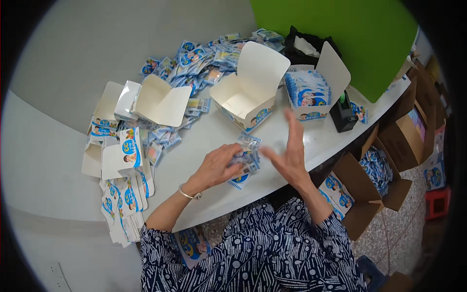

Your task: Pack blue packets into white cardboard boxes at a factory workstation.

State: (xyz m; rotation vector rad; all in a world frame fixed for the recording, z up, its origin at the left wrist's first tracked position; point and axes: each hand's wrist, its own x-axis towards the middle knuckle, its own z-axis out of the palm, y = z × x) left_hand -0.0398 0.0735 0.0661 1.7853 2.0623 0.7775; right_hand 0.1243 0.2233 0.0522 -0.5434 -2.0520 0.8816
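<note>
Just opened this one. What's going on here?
A person at a white table has the fingers of their left hand on a few small blue-and-white packets. The right hand, slightly blurred, is spread open just beside them. Beyond the hands, one open carton looks empty, while another open carton to its right holds upright rows of packets. A loose heap of similar packets lies farther back, toward the left.
</note>
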